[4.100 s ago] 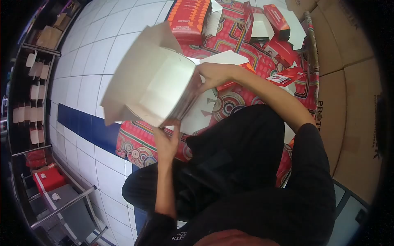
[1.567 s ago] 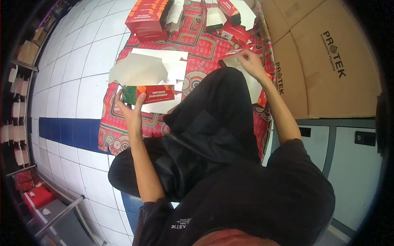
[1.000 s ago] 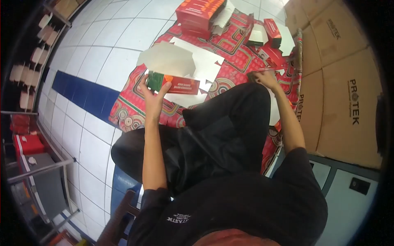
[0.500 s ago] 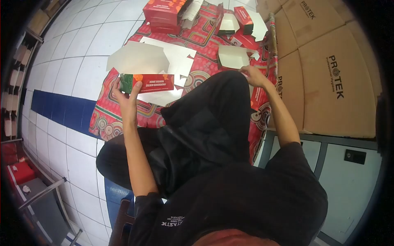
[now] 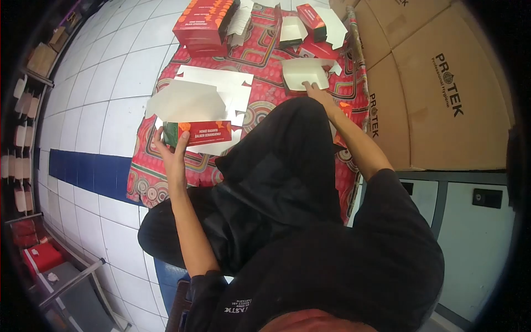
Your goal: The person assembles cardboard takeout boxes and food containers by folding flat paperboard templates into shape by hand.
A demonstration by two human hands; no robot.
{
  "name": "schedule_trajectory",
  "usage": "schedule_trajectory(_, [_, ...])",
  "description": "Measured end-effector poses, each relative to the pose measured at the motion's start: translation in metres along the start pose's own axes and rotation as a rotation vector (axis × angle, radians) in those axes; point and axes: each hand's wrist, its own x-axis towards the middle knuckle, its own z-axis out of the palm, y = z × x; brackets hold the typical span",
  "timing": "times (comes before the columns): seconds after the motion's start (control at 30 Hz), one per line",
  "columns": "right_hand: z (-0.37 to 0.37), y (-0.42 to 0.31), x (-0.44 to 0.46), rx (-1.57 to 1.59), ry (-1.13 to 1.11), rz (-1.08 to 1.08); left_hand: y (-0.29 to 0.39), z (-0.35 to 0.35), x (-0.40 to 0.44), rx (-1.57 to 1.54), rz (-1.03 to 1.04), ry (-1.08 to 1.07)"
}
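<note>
Red box [image 5: 209,131]: in the left hand [image 5: 172,148], over the near part of the flat white card [image 5: 235,88]; printed side showed, green end at the hand.
Pale flap [image 5: 188,100]: stood out past the red box, which looked shaped but unclosed (the join was partly hidden).
Left grip: thumb across the near printed side, fingers round the green end; pinching the red box, spread no wider than its end.
Right grip: right hand [image 5: 318,95], fingers bent and partly spread, tips at the near edge of the white-lined box [image 5: 305,72]; could not tell whether it pinched or only touched.
White-lined box: on the patterned cloth [image 5: 265,66], just beyond the right knee [image 5: 304,113], hollow facing up.
Shaped so far: red box, white-lined box and a smaller open box [image 5: 292,32] farther off; judged partway.
Left undone, by look: flaps unclosed, white card lying flat.
Far side: printed red stack [image 5: 202,30], pale folded pieces [image 5: 239,25] just beside it.
Brown cartons [image 5: 442,127]: along the right.
</note>
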Motion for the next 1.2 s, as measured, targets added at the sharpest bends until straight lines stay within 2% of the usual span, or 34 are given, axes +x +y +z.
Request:
schedule_trajectory(0.07, [0.013,0.016,-0.003,0.002,-0.248,-0.005,-0.001,0.001,0.001,-0.045,0.004,-0.018])
schedule_trajectory(0.2, [0.057,0.059,-0.01,0.046,-0.206,-0.011,-0.001,0.003,0.002,-0.008,-0.004,-0.013])
schedule_trajectory(0.27, [0.066,0.069,-0.01,0.07,-0.02,0.056,-0.001,0.005,0.002,0.017,-0.004,-0.014])
schedule_trajectory(0.3, [0.062,0.067,-0.009,0.079,0.042,0.078,-0.002,0.005,0.002,0.017,-0.006,-0.014])
schedule_trajectory(0.4, [0.014,0.042,0.004,-0.091,-0.05,0.159,-0.006,0.005,0.003,-0.009,-0.009,-0.026])
schedule_trajectory(0.47, [0.014,0.051,0.018,0.076,0.295,0.116,-0.005,0.004,0.002,0.032,-0.025,-0.02])
schedule_trajectory(0.5, [0.005,0.047,0.019,0.077,0.283,0.114,-0.006,0.003,0.0,0.035,-0.036,-0.015])
schedule_trajectory(0.63, [-0.064,0.036,0.057,0.292,0.626,0.07,-0.012,0.0,0.003,0.029,-0.023,0.001])
schedule_trajectory(0.7, [-0.079,0.056,0.103,0.311,0.805,0.011,-0.015,0.002,0.006,0.053,-0.023,-0.002])
schedule_trajectory(0.77, [-0.079,0.085,0.162,0.345,1.018,0.051,-0.013,0.006,0.01,0.016,-0.063,-0.027])
schedule_trajectory(0.83, [-0.07,0.12,0.22,0.263,1.113,0.13,-0.015,0.007,0.018,0.052,-0.093,-0.069])
schedule_trajectory(0.87, [-0.068,0.128,0.24,0.259,1.097,0.135,-0.017,0.008,0.022,0.08,-0.115,-0.104])
schedule_trajectory(0.93, [-0.068,0.128,0.27,0.746,0.571,0.458,-0.015,0.012,0.028,0.095,-0.137,-0.115])
schedule_trajectory(0.97, [-0.064,0.125,0.277,0.737,0.549,0.465,-0.013,0.014,0.03,0.107,-0.125,-0.127])
schedule_trajectory(1.03, [-0.055,0.105,0.277,0.802,0.265,0.312,-0.009,0.015,0.033,0.139,-0.104,-0.162])
schedule_trajectory(1.1, [-0.041,0.053,0.272,1.027,0.356,0.219,-0.008,0.019,0.037,0.098,-0.106,-0.147])
schedule_trajectory(1.17, [-0.03,0.029,0.263,0.386,0.644,0.008,-0.005,0.023,0.036,0.069,-0.108,-0.132])
schedule_trajectory(1.2, [-0.031,0.019,0.255,0.379,0.647,0.017,-0.005,0.023,0.036,0.067,-0.109,-0.143])
